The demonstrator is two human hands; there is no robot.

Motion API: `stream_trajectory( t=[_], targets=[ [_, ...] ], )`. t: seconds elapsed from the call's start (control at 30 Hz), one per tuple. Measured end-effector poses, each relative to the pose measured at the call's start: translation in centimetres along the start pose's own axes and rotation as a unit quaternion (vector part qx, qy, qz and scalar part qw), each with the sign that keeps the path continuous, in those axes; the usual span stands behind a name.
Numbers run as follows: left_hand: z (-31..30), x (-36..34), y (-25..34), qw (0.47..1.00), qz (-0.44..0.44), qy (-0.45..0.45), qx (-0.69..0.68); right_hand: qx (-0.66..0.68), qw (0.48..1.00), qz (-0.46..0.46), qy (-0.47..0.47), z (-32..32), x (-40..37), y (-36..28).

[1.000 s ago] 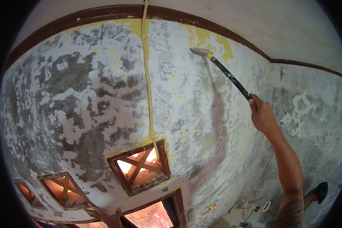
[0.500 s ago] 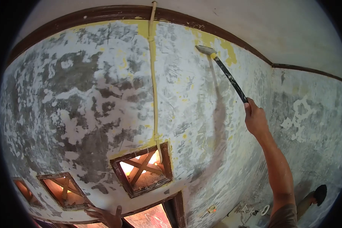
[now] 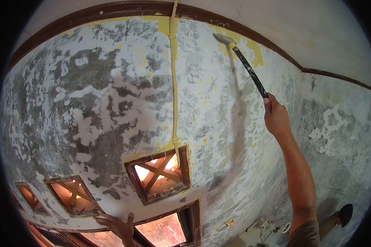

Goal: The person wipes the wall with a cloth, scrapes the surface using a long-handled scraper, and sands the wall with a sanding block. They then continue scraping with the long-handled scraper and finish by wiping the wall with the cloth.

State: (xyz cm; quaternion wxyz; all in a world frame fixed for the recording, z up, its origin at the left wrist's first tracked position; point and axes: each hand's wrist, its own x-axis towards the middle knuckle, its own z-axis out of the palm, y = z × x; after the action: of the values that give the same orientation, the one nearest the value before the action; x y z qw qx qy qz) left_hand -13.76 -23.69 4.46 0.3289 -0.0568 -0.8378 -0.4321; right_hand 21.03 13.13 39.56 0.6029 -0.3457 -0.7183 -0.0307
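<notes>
My right hand (image 3: 276, 116) is wrapped round the black handle of a long-handled scraper (image 3: 249, 69), arm stretched up to the right. The metal scraper blade (image 3: 224, 39) is up by the wall, overlapping yellow paint (image 3: 254, 52) just under the brown trim. At the lower left, my left hand (image 3: 118, 227) has its fingers spread flat on the wall, between a small crossed-slat vent opening (image 3: 72, 196) and a larger window frame below. Its palm is partly cut off by the dark lower edge.
A cream conduit (image 3: 174, 90) runs down the patchy grey-white wall (image 3: 90, 103) into another crossed-slat opening (image 3: 158, 174). Brown trim (image 3: 272, 45) borders the ceiling. Below right are a wall socket (image 3: 229, 222), loose items on the floor (image 3: 263, 230) and a foot in a dark shoe (image 3: 346, 215).
The scraper blade has slid upward along the wall, closer to the ceiling trim, as my right arm rises. My left hand keeps its place on the wall; the view has shifted slightly.
</notes>
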Motion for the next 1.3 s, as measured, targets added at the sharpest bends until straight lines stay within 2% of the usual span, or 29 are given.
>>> stream_trajectory(
  t=[0.1, 0.17, 0.2, 0.23, 0.3, 0.33, 0.37, 0.4, 0.43, 0.47, 0.5, 0.57, 0.6, 0.63, 0.7, 0.73, 0.83, 0.87, 0.9, 0.97, 1.0, 1.03, 1.07, 1.1, 1.13, 1.17, 1.2, 1.27, 1.3],
  targets=[
    [-0.2, 0.1, 0.0, 1.0, 0.01, 0.008, -0.003, 0.008, 1.0, -0.009, -0.022, 1.1, -4.8, 1.6],
    [-1.1, -0.1, 0.4, 0.999, 0.037, -0.004, -0.035, 0.065, 0.998, -0.023, 0.0, 2.9, -10.1, 4.4],
    [-2.2, -0.2, 1.1, 0.995, 0.047, -0.025, -0.086, 0.093, 0.995, -0.016, -0.009, 3.6, -13.3, 5.8],
    [-3.2, -0.8, 2.2, 0.99, 0.068, 0.007, -0.122, 0.144, 0.989, -0.018, -0.003, 4.5, -16.9, 6.7],
    [-2.4, -2.9, 2.1, 0.962, 0.083, 0.04, -0.256, 0.252, 0.965, 0.03, -0.068, 6.0, -24.9, 9.3],
    [-3.1, -4.3, 3.5, 0.956, 0.138, 0.002, -0.261, 0.378, 0.916, 0.073, -0.116, 6.9, -29.6, 10.4],
    [-3.6, -5.7, 5.8, 0.946, 0.188, -0.039, -0.263, 0.449, 0.86, 0.154, -0.186, 5.9, -32.8, 8.6],
    [-3.9, -7.0, 8.8, 0.881, 0.077, -0.135, -0.446, 0.531, 0.778, 0.205, -0.268, 5.7, -36.4, 8.2],
    [-5.0, -8.0, 11.5, 0.753, -0.021, -0.28, -0.596, 0.598, 0.678, 0.257, -0.342, 5.2, -39.6, 7.8],
    [-4.5, -8.5, 13.0, 0.678, -0.07, -0.373, -0.629, 0.608, 0.615, 0.324, -0.384, 4.4, -41.9, 6.2],
    [-4.5, -9.2, 14.6, 0.599, -0.102, -0.42, -0.674, 0.611, 0.549, 0.388, -0.418, 3.6, -44.0, 4.6],
    [-5.0, -10.4, 17.4, 0.551, -0.118, -0.468, -0.681, 0.673, 0.347, 0.421, -0.5, 3.0, -47.5, 3.9],
    [-4.6, -11.4, 17.6, 0.495, -0.155, -0.471, -0.714, 0.694, 0.291, 0.408, -0.517, 3.0, -48.6, 3.4],
    [-5.3, -11.2, 18.4, 0.462, -0.162, -0.494, -0.718, 0.693, 0.282, 0.411, -0.52, 2.8, -48.8, 3.2],
    [-6.3, -11.7, 18.9, 0.441, -0.224, -0.45, -0.744, 0.667, 0.286, 0.367, -0.582, 2.6, -48.5, 2.8],
    [-6.8, -11.7, 18.9, 0.445, -0.226, -0.45, -0.741, 0.683, 0.247, 0.371, -0.579, 2.8, -48.7, 2.9],
    [-8.0, -11.7, 19.1, 0.43, -0.244, -0.426, -0.757, 0.674, 0.255, 0.348, -0.6, 2.7, -48.0, 2.2],
    [-8.5, -11.8, 19.4, 0.471, -0.243, -0.412, -0.741, 0.685, 0.216, 0.342, -0.606, 3.1, -48.3, 2.7],
    [-9.1, -12.0, 19.7, 0.51, -0.243, -0.397, -0.723, 0.683, 0.218, 0.343, -0.607, 3.1, -48.4, 2.7],
    [-10.6, -11.9, 20.6, 0.512, -0.246, -0.4, -0.72, 0.664, 0.265, 0.359, -0.6, 3.0, -48.6, 2.2],
    [-11.2, -11.8, 21.2, 0.54, -0.237, -0.396, -0.704, 0.649, 0.305, 0.318, -0.621, 3.2, -48.1, 1.8],
    [-11.4, -11.9, 21.4, 0.566, -0.227, -0.391, -0.689, 0.629, 0.385, 0.248, -0.628, 3.5, -47.1, 1.2],
    [-11.4, -12.1, 21.2, 0.557, -0.21, -0.39, -0.702, 0.632, 0.433, 0.202, -0.61, 3.6, -45.9, 0.5],
    [-11.5, -12.3, 21.4, 0.553, -0.215, -0.392, -0.704, 0.571, 0.598, 0.08, -0.557, 3.8, -44.1, -0.4],
    [-11.7, -12.3, 21.7, 0.578, -0.189, -0.376, -0.699, 0.549, 0.648, 0.056, -0.525, 3.4, -41.3, -1.0],
    [-11.8, -12.4, 21.8, 0.603, -0.162, -0.361, -0.693, 0.573, 0.654, 0.117, -0.48, 3.7, -40.0, -1.1],
    [-11.5, -12.5, 21.6, 0.605, -0.142, -0.361, -0.695, 0.602, 0.672, 0.083, -0.424, 4.1, -37.9, -1.0],
    [-11.6, -12.6, 21.6, 0.61, -0.138, -0.375, -0.684, 0.68, 0.649, 0.136, -0.313, 2.2, -32.9, -3.0],
    [-11.7, -12.6, 21.7, 0.619, -0.132, -0.382, -0.674, 0.681, 0.671, 0.131, -0.261, 1.3, -30.6, -4.4]
  ],
)
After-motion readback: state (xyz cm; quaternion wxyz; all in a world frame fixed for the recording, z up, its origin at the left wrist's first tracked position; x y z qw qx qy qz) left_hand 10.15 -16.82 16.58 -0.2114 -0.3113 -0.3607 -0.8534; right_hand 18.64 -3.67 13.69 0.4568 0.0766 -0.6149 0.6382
